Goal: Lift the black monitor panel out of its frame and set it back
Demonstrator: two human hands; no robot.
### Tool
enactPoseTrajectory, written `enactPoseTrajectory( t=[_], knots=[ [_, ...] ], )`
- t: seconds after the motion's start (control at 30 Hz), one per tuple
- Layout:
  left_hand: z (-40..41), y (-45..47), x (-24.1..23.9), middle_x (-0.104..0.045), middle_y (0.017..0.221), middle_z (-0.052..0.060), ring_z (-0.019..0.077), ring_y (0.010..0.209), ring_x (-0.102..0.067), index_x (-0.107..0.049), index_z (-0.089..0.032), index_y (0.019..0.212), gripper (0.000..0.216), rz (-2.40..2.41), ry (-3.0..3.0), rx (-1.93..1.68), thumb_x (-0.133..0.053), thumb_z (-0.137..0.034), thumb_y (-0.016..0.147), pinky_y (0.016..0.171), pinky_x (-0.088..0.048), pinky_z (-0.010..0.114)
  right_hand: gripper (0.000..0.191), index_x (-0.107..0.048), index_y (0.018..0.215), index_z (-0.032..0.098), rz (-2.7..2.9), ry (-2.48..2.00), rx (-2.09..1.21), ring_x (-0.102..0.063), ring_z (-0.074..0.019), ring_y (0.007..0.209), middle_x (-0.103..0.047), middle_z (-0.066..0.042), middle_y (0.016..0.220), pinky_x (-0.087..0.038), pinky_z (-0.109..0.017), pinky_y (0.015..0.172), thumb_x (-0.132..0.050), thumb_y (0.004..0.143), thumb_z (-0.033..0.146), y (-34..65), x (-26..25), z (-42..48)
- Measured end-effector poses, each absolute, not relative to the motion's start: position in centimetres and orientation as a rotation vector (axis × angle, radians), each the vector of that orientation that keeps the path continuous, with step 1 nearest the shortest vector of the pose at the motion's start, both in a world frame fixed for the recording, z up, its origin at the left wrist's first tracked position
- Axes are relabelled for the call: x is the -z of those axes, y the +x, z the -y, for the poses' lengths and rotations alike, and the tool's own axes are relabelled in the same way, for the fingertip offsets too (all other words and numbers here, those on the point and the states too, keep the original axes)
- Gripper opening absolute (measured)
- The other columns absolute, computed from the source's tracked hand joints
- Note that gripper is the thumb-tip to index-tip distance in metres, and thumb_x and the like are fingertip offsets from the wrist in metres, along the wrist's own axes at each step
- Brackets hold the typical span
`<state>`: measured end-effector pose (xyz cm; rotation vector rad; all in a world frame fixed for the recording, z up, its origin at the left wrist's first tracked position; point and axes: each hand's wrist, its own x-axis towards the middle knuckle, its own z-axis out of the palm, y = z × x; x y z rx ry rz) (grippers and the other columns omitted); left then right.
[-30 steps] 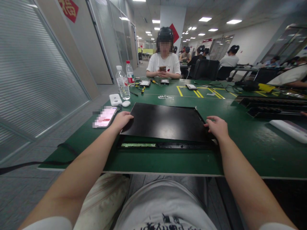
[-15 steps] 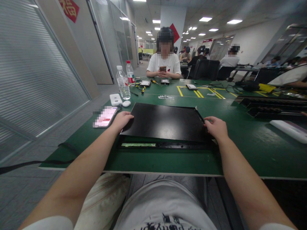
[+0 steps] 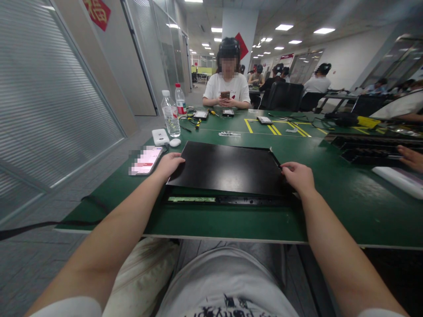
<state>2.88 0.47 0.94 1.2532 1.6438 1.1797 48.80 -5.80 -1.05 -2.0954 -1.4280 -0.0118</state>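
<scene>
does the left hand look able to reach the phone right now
Probably yes: the phone lies close beside the left hand, nothing visibly blocking, though that hand would have to leave the black panel.

We've got left hand (image 3: 170,165) and right hand (image 3: 300,177) gripping black panel (image 3: 224,168) by opposite sides, green strip (image 3: 191,199) exposed past near edge.

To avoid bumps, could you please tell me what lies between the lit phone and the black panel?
In the head view, the left hand lies between the phone and the panel.
</scene>
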Motion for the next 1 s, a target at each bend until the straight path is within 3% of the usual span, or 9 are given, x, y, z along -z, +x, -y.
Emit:
enactPoseTrajectory(
  t=[0.23,0.47,0.77,1.0],
  knots=[
    [-0.7,2.7,-0.7,-0.075,0.074,0.002,0.0245,0.072,-0.071,-0.077,-0.019,0.094,0.036,-1.536,1.169,-1.173,-0.077,-0.023,0.059,0.07,-0.056,0.034,0.032,-0.083,0.102,0.021,1.318,-2.019,-0.15,-0.072,-0.022,0.076,-0.08,-0.006,0.087,-0.059,-0.033,0.078,-0.062,0.08,0.029,49.4,1.5,5.6],
    [-0.3,2.9,-1.0,-0.074,0.071,0.002,0.0241,0.073,-0.072,-0.078,-0.018,0.097,0.035,-1.566,1.194,-1.174,-0.074,-0.02,0.062,0.069,-0.056,0.032,0.027,-0.084,0.094,0.021,1.278,-2.062,-0.109,-0.073,-0.0253,0.087,-0.08,-0.008,0.09,-0.057,-0.037,0.088,-0.062,0.079,0.027,49.2,0.8,5.9],
    [-0.4,2.9,-1.0,-0.077,0.075,0.003,0.0235,0.07,-0.073,-0.078,-0.017,0.101,0.038,-1.491,1.134,-1.17,-0.076,-0.019,0.063,0.067,-0.057,0.032,0.022,-0.085,0.088,0.022,1.369,-2.146,-0.15,-0.071,-0.0242,0.083,-0.078,-0.008,0.084,-0.057,-0.034,0.081,-0.067,0.076,0.026,50.1,1.7,5.1],
    [-0.5,2.8,-0.7,-0.078,0.075,0.004,0.0233,0.072,-0.074,-0.081,-0.016,0.098,0.032,-1.466,1.139,-1.17,-0.075,-0.019,0.067,0.071,-0.059,0.033,0.028,-0.087,0.089,0.023,1.372,-2.174,-0.218,-0.072,-0.0239,0.082,-0.079,-0.007,0.087,-0.057,-0.033,0.08,-0.063,0.076,0.017,50.5,2.3,4.7]
  ],
)
